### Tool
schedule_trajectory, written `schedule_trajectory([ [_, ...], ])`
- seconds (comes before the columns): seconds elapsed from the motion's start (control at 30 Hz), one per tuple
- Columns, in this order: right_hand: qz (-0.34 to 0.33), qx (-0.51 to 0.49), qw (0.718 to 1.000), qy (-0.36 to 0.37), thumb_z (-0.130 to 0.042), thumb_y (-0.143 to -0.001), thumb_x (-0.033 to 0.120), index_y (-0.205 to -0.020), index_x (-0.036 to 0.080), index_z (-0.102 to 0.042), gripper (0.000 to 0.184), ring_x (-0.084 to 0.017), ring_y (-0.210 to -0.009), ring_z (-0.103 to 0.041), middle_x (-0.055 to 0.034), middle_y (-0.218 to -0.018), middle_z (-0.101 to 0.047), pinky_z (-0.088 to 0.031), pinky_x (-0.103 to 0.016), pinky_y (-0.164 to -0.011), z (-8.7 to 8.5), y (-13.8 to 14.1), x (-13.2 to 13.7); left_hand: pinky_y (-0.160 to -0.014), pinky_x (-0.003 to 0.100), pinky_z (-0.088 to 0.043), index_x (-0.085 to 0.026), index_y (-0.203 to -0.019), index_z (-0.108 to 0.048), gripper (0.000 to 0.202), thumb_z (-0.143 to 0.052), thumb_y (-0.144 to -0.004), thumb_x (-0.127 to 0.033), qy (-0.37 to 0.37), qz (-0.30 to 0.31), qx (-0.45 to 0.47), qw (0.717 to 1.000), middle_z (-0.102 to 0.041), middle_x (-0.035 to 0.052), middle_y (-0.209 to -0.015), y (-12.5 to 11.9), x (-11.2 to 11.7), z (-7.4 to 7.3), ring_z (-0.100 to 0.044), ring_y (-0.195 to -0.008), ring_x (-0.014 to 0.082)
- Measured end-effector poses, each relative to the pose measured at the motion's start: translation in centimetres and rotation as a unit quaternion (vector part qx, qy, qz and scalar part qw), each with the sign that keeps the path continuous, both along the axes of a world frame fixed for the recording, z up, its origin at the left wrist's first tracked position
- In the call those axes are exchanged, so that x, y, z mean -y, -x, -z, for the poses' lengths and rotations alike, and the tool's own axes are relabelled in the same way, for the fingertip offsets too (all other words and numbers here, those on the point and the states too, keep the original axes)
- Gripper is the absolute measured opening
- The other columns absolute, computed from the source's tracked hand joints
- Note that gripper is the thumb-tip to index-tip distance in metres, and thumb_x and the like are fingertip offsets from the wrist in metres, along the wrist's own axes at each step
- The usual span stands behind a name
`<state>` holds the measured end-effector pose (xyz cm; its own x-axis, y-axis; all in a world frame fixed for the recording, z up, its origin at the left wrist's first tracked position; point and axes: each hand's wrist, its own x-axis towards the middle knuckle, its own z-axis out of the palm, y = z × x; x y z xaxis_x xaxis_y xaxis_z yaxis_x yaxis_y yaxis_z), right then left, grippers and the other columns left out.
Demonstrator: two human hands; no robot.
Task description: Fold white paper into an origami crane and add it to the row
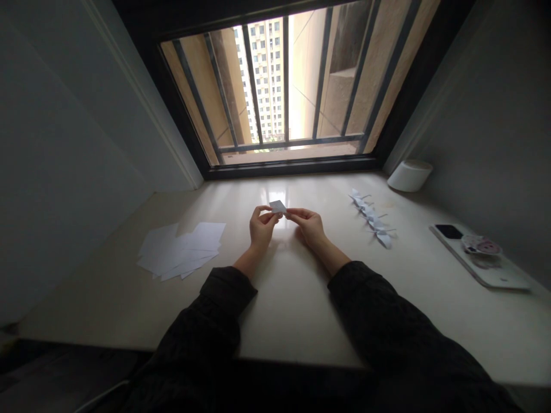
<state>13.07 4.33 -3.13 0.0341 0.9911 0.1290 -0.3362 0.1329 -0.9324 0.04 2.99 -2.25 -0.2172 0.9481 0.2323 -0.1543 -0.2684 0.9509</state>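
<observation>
A small folded piece of white paper point(278, 206) is held up between my two hands over the middle of the sill. My left hand point(261, 225) pinches its left and lower side between thumb and fingers. From the other side, my right hand point(309, 222) grips the right corner with its fingertips. The fingertips of both hands nearly meet at the paper's lower edge. Its finer folds are too small to make out.
Loose white paper sheets point(183, 251) lie overlapping at the left. Several folded paper cranes point(371, 218) stand in a row at the right. Beyond them are a white cup-like object point(410, 175) and a phone point(484, 261) with a round grip. A barred window point(288, 167) borders the back.
</observation>
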Motion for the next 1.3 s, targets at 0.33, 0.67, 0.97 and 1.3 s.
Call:
schedule_trajectory([
  [0.33, 0.009, 0.002, 1.000, -0.006, -0.082, -0.054, 0.034, -0.077, 0.020, -0.075, 0.028, -0.021, -0.077, -0.069, -0.0059, -0.081, -0.075, -0.051, -0.038, -0.085, 0.12, 0.06, -0.12, -0.074, 0.035, -0.052, -0.019, -0.086, -0.049, 0.034, -0.073, -0.066, -0.032, 0.038, 0.012, 0.050, 0.998, -0.071, 0.0053, -0.073, 0.07, -0.15, 0.15, -0.070, -0.075, 0.0214],
  [0.67, 0.031, 0.075, 0.995, -0.053, -0.077, -0.061, 0.041, -0.086, 0.020, -0.071, 0.033, -0.022, -0.081, -0.068, -0.0058, -0.084, -0.074, -0.052, -0.037, -0.082, 0.72, -0.17, -0.49, -0.071, 0.032, -0.053, -0.023, -0.123, -0.041, 0.063, -0.073, -0.070, -0.037, 0.009, 0.004, -0.029, 1.000, -0.071, 0.0043, -0.078, 0.18, 0.17, 0.19, -0.069, -0.078, 0.0199],
  [0.97, 0.016, 0.196, 0.974, -0.108, -0.069, -0.071, 0.045, -0.090, 0.024, -0.073, 0.028, -0.021, -0.084, -0.066, -0.0049, -0.093, -0.073, -0.049, -0.035, -0.078, 0.41, -0.17, -0.21, -0.055, 0.025, -0.051, -0.014, -0.077, -0.070, 0.033, -0.073, -0.065, -0.045, 0.055, -0.001, -0.057, 0.997, -0.069, 0.0065, -0.072, 0.52, -0.44, 0.55, -0.067, -0.072, 0.0196],
  [1.3, 0.014, 0.116, 0.992, -0.041, -0.077, -0.060, 0.043, -0.083, 0.019, -0.073, 0.033, -0.022, -0.074, -0.068, -0.0065, -0.080, -0.074, -0.053, -0.037, -0.073, 0.13, 0.06, 0.29, -0.054, 0.027, -0.049, -0.014, -0.069, -0.069, 0.031, -0.075, -0.064, -0.044, 0.062, -0.002, -0.051, 0.997, -0.068, 0.0061, -0.065, 0.22, -0.44, 0.17, -0.067, -0.064, 0.0194],
])
